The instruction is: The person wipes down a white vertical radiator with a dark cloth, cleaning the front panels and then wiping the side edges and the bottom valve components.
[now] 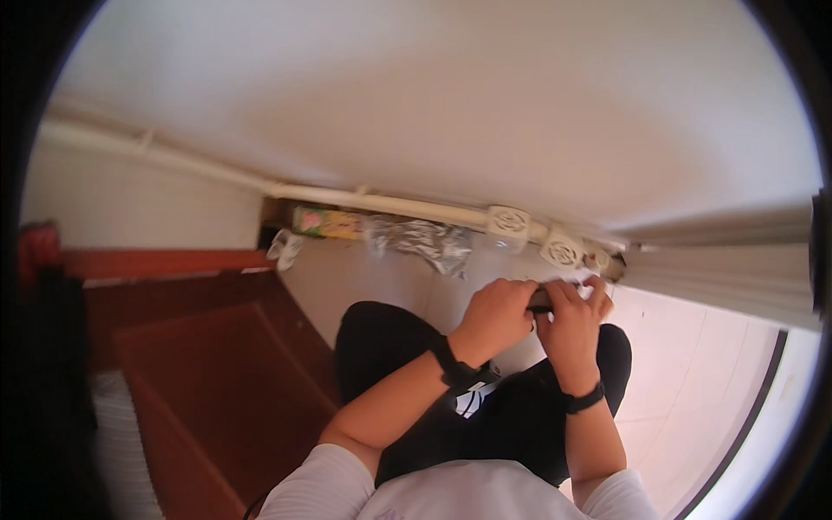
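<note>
In front of my knees, my left hand (492, 319) and my right hand (570, 334) meet at a small dark object (541, 300). Fingers of both hands close round it, so most of its shape is hidden and I cannot make out its kind. A black band circles each wrist. Just beyond the hands, two cream vented blocks (508, 224) sit on the pipe (416, 206) along the wall.
Crumpled silvery foil or plastic (433, 243) and a yellow-green box (322, 223) lie along the wall's foot. White shoes (284, 249) are beside a reddish-brown wooden piece (208, 373) at left. A white ribbed panel (719, 273) stands at right, above pale floor tiles.
</note>
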A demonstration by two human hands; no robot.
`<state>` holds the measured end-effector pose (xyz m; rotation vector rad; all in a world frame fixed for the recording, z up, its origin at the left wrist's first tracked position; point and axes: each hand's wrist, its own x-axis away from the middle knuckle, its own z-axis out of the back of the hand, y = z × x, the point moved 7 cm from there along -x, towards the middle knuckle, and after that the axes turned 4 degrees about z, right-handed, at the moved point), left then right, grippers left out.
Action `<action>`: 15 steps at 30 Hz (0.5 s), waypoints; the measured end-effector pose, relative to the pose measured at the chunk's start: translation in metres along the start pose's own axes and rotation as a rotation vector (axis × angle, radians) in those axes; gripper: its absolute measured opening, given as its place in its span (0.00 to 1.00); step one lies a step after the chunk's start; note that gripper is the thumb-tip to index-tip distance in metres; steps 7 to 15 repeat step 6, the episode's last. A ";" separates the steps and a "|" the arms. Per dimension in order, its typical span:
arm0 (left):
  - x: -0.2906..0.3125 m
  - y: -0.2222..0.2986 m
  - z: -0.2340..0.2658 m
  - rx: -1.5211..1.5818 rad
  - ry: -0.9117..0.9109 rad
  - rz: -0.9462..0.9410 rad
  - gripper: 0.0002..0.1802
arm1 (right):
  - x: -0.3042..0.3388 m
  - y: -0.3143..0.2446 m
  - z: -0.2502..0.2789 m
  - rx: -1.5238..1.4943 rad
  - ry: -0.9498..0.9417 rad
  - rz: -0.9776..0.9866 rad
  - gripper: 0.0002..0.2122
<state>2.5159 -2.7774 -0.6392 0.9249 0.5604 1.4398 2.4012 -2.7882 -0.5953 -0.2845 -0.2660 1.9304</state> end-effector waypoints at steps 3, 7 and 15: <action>0.031 0.024 0.048 -0.225 -0.045 0.169 0.18 | 0.011 -0.021 0.034 -0.029 -0.086 0.086 0.14; 0.064 0.047 0.074 -0.212 -0.307 0.203 0.26 | 0.024 -0.015 0.062 -0.306 -0.470 -0.072 0.19; 0.064 0.047 0.074 -0.212 -0.307 0.203 0.26 | 0.024 -0.015 0.062 -0.306 -0.470 -0.072 0.19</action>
